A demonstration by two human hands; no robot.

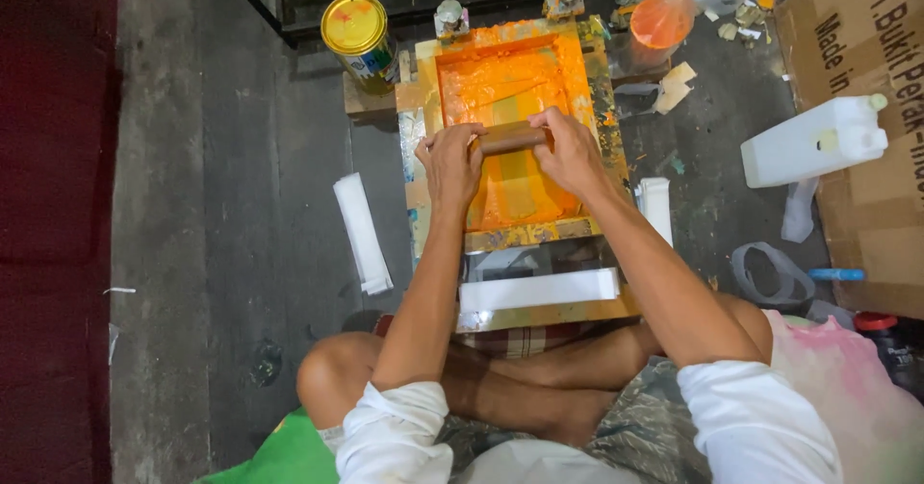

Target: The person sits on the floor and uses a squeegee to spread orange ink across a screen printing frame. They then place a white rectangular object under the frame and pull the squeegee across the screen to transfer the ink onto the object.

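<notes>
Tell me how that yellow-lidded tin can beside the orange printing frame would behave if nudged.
The tin can stands upright on a small board at the frame's corner, so a nudge could tip it off. Round-sided, it would probably roll once down. Its lid looks paint-smeared, perhaps slippery.

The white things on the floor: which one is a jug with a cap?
The white jug lying on its side at the right, beside the cardboard box. The white strip at the left is flat and has no cap.

The wooden squeegee (512,138) looks matt brown. Wet orange ink (500,85) shines glossy across the screen frame (599,99), whose wood is paint-crusted. The metal can (356,27) gleams; the white plastic jug (813,140) is smooth; the concrete floor (241,205) looks rough and dull.
</notes>
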